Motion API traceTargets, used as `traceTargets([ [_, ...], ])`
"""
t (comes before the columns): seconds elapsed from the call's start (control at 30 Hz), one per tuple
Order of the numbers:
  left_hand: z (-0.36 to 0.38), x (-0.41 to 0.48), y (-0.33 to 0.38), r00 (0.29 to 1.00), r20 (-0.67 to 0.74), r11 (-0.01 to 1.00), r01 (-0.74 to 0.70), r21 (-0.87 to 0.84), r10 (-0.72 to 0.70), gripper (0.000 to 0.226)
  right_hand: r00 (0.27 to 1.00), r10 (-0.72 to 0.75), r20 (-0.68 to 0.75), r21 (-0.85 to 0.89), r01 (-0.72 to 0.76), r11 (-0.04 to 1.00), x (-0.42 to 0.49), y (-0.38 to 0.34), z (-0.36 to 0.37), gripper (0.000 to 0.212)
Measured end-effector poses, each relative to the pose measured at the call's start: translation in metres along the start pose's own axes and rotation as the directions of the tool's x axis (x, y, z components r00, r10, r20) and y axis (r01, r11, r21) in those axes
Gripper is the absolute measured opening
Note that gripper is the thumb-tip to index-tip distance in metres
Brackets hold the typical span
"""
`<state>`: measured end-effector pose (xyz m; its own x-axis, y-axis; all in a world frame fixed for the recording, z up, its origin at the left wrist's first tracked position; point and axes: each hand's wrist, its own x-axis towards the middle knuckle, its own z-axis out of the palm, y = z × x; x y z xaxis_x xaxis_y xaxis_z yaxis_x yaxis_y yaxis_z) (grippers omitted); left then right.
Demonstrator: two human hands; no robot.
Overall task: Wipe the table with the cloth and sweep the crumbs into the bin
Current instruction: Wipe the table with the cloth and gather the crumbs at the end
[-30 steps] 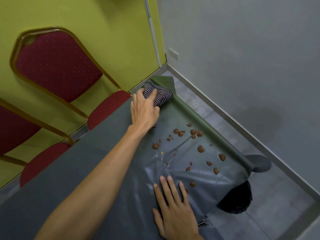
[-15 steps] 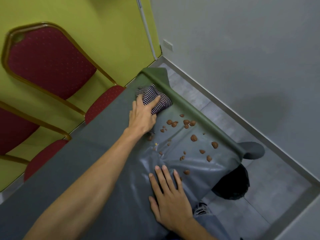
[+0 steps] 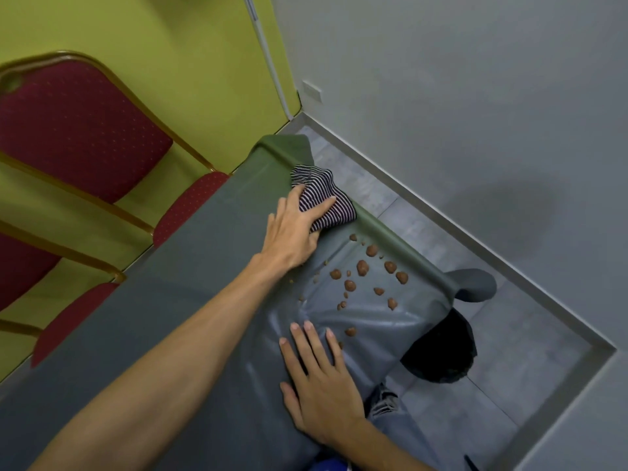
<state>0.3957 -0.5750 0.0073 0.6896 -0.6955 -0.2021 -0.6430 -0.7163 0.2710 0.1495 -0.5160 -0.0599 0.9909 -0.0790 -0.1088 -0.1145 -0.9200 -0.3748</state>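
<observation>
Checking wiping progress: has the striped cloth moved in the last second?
Yes. Under the left hand, the striped cloth slid away from the table's far corner, along the edge toward the crumbs.

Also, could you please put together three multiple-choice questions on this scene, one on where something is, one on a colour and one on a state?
1. Where is the striped cloth?
A. In a drawer.
B. At the far edge of the table, under the left hand.
C. Draped over a shoulder.

2. What colour are the crumbs?
A. White.
B. Yellow.
C. Brown.

3. How is the right hand?
A. Lying flat and open on the table.
B. Clenched in a fist.
C. Pinching a spoon.

Answers:
1 B, the cloth is bunched under the left hand right at the table's far edge.
2 C, every scattered piece is reddish brown.
3 A, its palm lies on the grey cover and holds nothing.
</observation>
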Motion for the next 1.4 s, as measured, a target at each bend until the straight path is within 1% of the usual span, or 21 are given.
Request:
traceTargets([
  [0.1,0.013,-0.014,0.002,0.999,0.018,0.998,-0.052,0.045,0.051,0.077,1.000,0.008,0.009,0.006,-0.008,1.000,0.001,0.000,0.000,0.068],
  [0.17,0.016,-0.023,-0.001,0.990,0.033,0.984,-0.138,0.112,0.135,0.079,1.000,0.015,0.021,0.016,-0.015,1.000,0.002,0.000,0.001,0.068],
  [0.3,0.009,-0.037,-0.002,0.940,0.137,0.926,-0.334,0.177,0.312,0.081,0.999,0.020,0.026,0.030,-0.021,0.999,0.000,-0.001,0.002,0.068],
  [0.37,0.001,-0.043,-0.008,0.929,0.133,0.915,-0.364,0.173,0.344,0.079,0.999,0.018,0.027,0.026,-0.019,0.999,0.000,-0.001,0.001,0.068],
  [0.43,-0.009,-0.048,-0.020,0.954,0.046,0.948,-0.299,0.109,0.295,0.074,0.999,0.018,0.032,0.019,-0.019,1.000,0.000,-0.002,0.000,0.068],
  [0.47,-0.013,-0.049,-0.029,0.973,-0.007,0.971,-0.229,0.067,0.230,0.071,0.999,0.019,0.032,0.014,-0.020,1.000,0.000,-0.003,-0.001,0.068],
  [0.53,-0.019,-0.051,-0.049,0.995,-0.082,0.999,-0.049,0.010,0.049,0.069,0.999,0.030,0.027,0.009,-0.030,1.000,-0.001,-0.005,-0.004,0.066],
  [0.6,-0.020,-0.055,-0.066,0.985,-0.089,0.988,0.150,0.018,-0.148,0.068,0.998,0.060,0.019,0.003,-0.060,0.998,-0.003,-0.007,-0.009,0.062],
  [0.63,-0.018,-0.058,-0.073,0.971,-0.071,0.973,0.230,0.018,-0.229,0.066,0.997,0.079,0.013,-0.006,-0.079,0.997,-0.005,-0.009,-0.012,0.060],
  [0.67,-0.015,-0.062,-0.078,0.959,-0.046,0.960,0.280,0.002,-0.280,0.065,0.995,0.099,0.006,-0.018,-0.098,0.995,-0.008,-0.011,-0.014,0.059],
  [0.7,-0.011,-0.067,-0.081,0.955,-0.029,0.955,0.295,-0.020,-0.296,0.065,0.993,0.118,-0.004,-0.030,-0.118,0.993,-0.013,-0.013,-0.014,0.058],
  [0.77,-0.004,-0.075,-0.078,0.959,-0.039,0.960,0.278,-0.035,-0.279,0.067,0.988,0.152,-0.020,-0.048,-0.153,0.987,-0.026,-0.017,-0.011,0.058],
  [0.83,0.001,-0.082,-0.067,0.956,-0.064,0.958,0.283,-0.050,-0.286,0.068,0.984,0.179,-0.016,-0.062,-0.180,0.982,-0.037,-0.022,-0.004,0.061],
  [0.9,0.008,-0.093,-0.050,0.954,-0.060,0.954,0.287,-0.085,-0.293,0.069,0.980,0.198,-0.004,-0.072,-0.198,0.978,-0.042,-0.026,0.002,0.063],
  [0.93,0.013,-0.099,-0.041,0.961,-0.047,0.958,0.268,-0.102,-0.274,0.070,0.979,0.206,-0.004,-0.077,-0.205,0.976,-0.041,-0.027,0.004,0.064],
  [1.03,0.024,-0.114,-0.018,0.988,0.003,0.980,0.156,-0.125,-0.157,0.071,0.973,0.230,0.002,-0.093,-0.229,0.969,-0.038,-0.032,0.006,0.066],
  [1.1,0.026,-0.118,-0.009,0.992,-0.026,0.981,0.118,-0.151,-0.124,0.071,0.971,0.239,0.006,-0.106,-0.237,0.966,-0.038,-0.033,0.006,0.066],
  [1.17,0.020,-0.116,-0.010,0.982,-0.086,0.972,0.149,-0.184,-0.167,0.070,0.968,0.250,-0.001,-0.111,-0.248,0.962,-0.038,-0.035,0.005,0.064],
  [1.23,0.013,-0.110,-0.022,0.957,-0.127,0.951,0.232,-0.205,-0.261,0.068,0.966,0.259,-0.006,-0.113,-0.258,0.959,-0.039,-0.037,0.002,0.062],
  [1.33,0.010,-0.107,-0.043,0.898,-0.133,0.897,0.386,-0.214,-0.419,0.065,0.961,0.277,-0.017,-0.112,-0.277,0.954,-0.040,-0.041,0.003,0.060],
  [1.4,0.018,-0.114,-0.042,0.887,-0.134,0.887,0.410,-0.214,-0.442,0.067,0.956,0.292,-0.022,-0.106,-0.293,0.950,-0.041,-0.045,0.004,0.060],
])
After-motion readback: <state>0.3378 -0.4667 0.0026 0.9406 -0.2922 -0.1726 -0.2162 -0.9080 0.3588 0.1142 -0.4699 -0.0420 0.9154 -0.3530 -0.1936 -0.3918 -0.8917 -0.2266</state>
